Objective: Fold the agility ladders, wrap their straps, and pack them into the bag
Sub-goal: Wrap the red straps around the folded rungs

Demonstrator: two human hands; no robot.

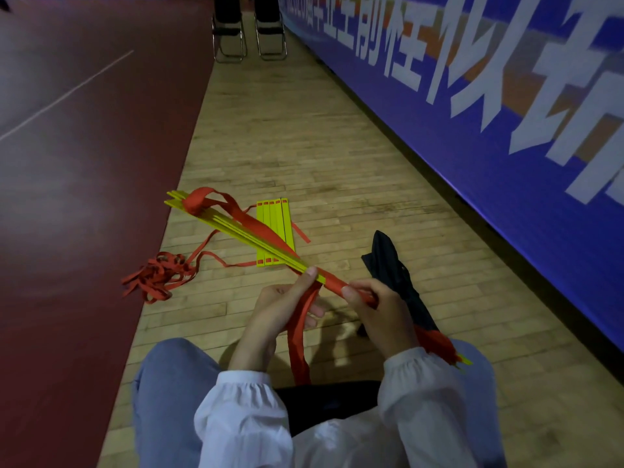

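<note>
Gripping the rung bundle (250, 241), the right hand (378, 309) steadies it while the left hand (283, 305) pinches the red strap (299, 332); slackening likely loosens the wrap, fanning the rungs.

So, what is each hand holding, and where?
Right hand grips the ladder at its strap-wrapped near end; left hand pinches it just beyond the wrap.
</note>
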